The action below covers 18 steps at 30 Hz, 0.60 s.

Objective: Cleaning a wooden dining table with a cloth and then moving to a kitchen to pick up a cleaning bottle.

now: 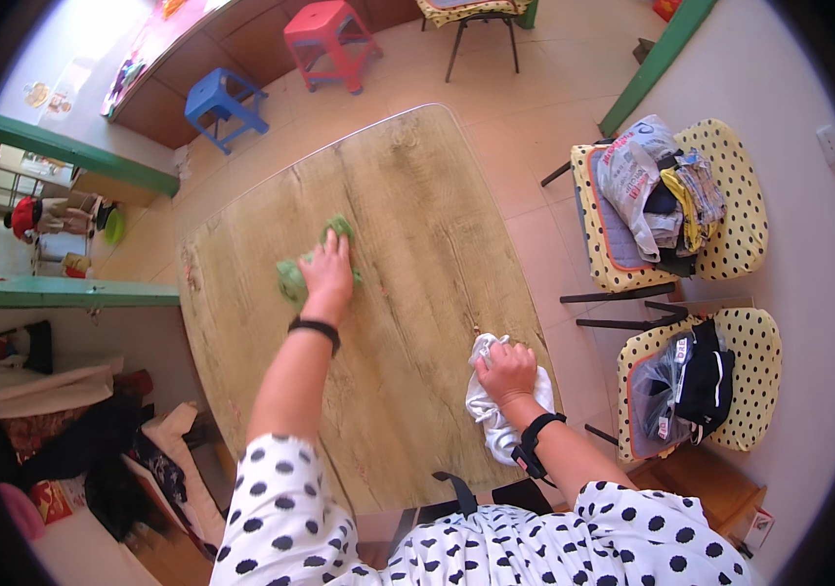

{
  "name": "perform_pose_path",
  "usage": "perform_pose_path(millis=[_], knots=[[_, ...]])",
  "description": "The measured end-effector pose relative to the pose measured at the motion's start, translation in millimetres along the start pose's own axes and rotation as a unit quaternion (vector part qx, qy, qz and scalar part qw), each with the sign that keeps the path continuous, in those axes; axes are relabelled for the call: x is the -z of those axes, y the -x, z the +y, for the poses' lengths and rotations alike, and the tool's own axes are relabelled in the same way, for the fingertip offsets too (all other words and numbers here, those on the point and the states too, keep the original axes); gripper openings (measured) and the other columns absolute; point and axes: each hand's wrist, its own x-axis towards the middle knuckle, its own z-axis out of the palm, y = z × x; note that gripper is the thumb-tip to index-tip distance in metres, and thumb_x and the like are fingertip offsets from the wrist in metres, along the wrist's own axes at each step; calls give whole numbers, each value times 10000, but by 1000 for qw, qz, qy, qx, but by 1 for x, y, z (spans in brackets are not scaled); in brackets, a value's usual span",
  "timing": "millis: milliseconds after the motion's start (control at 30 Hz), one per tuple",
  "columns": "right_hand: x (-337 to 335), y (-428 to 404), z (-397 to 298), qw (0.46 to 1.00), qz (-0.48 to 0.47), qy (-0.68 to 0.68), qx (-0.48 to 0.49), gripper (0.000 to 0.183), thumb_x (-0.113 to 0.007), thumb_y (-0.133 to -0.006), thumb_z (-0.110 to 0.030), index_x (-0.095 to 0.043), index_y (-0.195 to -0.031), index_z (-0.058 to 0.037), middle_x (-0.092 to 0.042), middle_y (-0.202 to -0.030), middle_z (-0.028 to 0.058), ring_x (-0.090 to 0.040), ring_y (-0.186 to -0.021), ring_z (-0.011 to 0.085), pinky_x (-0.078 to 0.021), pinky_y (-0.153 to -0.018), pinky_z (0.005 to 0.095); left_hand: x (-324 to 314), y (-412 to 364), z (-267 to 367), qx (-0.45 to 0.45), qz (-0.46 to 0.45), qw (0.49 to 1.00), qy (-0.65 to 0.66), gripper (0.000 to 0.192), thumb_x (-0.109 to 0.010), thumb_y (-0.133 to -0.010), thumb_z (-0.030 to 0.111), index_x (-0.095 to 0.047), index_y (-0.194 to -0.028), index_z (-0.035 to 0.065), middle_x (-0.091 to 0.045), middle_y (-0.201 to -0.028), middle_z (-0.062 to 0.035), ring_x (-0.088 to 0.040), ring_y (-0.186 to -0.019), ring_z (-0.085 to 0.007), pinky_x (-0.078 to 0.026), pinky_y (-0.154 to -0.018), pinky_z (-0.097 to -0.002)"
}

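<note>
A wood-patterned table (417,242) lies before me. Near its middle, my left hand (329,275) presses on a crumpled green cloth (291,281), which sticks out beside the palm and past the fingertips. At the table's right edge, my right hand (511,372) is closed around a bunched white cloth (489,421), part of which hangs down below the fist. Small reddish specks lie on the tabletop between and beside the hands. Each of my wrists wears a dark band.
Two chairs with dotted covers, one bearing clothes and a plastic bag (630,176), stand at the right. A blue stool (219,99) and a red stool (329,40) stand beyond the table. A person (40,216) in red is visible through the doorway at the left.
</note>
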Motion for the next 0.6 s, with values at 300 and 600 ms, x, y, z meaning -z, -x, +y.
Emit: perform_pose_path(millis=[300, 600], knots=[[2, 0, 10, 1000, -9, -3, 6, 202, -656, -632, -271, -535, -527, -147, -529, -580, 64, -535, -538, 282, -409, -485, 414, -18, 69, 32, -82, -50, 995, -3, 529, -484, -884, 176, -367, -1400, 188, -251, -1512, -16, -403, -1280, -220, -365, -933, -595], [-4, 5, 0, 999, -42, 27, -13, 262, -686, -639, -325, -499, -615, -142, -529, -593, 57, -521, -591, 267, -392, -580, 421, 10, -4, 14, 6, -19, 1000, 11, 528, -485, -886, 149, -350, -1395, 186, -261, -1506, -29, -372, -1307, -248, -352, -949, -617]])
